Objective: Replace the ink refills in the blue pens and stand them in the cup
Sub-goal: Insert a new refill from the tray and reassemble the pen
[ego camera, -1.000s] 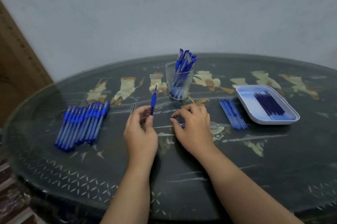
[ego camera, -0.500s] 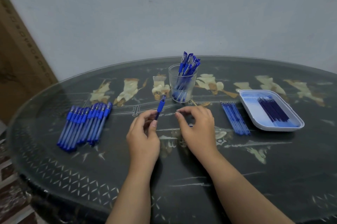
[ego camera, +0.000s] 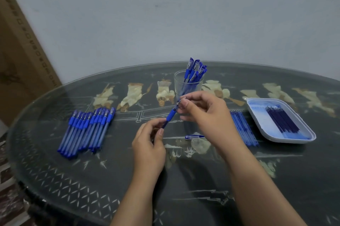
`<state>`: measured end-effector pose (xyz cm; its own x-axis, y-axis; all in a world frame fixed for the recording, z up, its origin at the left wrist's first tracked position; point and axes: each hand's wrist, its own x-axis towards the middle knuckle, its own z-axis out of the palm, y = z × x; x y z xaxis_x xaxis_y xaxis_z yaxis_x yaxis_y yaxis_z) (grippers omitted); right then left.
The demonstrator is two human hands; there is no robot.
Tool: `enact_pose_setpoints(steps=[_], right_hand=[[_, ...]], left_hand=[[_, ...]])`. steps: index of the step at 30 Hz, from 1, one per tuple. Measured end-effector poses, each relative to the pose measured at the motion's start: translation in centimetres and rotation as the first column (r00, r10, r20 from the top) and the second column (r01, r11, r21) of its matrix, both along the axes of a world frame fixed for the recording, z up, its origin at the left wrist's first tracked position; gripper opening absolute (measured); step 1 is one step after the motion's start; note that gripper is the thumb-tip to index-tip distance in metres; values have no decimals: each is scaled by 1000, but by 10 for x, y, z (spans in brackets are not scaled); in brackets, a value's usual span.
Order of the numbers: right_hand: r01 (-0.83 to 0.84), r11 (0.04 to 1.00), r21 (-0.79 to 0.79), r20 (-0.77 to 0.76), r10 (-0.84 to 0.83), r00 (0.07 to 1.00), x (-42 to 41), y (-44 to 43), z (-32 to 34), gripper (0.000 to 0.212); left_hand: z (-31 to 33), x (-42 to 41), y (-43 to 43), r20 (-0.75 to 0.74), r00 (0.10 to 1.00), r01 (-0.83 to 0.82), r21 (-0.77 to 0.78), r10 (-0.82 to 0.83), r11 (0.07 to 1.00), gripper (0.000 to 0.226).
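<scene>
Right hand [ego camera: 204,111] lifted off tabletop [ego camera: 55,170], fingers pinched pen [ego camera: 171,114] tip; left hand [ego camera: 149,146] fingers clamped barrel; reassembly looked nearly done.

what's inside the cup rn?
Blue pens, caps up, leaning right in the cup. The right hand covers the cup's lower part, so their tips and exact count cannot be seen.
</scene>
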<state>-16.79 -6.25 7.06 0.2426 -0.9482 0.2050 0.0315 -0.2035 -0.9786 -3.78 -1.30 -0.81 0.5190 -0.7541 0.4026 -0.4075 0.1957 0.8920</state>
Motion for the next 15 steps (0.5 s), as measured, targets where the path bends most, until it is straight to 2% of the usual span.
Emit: enact_pose_setpoints(steps=[3,6,11,15], right_hand=[[9,1000,-3,-1,-9,1000,3,-2,-1,6],[6,1000,-13,-71,-7,997,4,-4,-4,6],[18,999,-45,-220,-27,975,5,-6,-10,7],[56,994,-92,-253,-78,964,7,-5,-11,4]], left_hand=[[0,1,0,-7,1000,16,3,-16,1000,40],[0,1,-1,-20,999,36,13,-36,999,35],[1,1,0,-38,998,45,13,-45,999,37],[1,1,-1,-35,998,44,21,-43,999,38]])
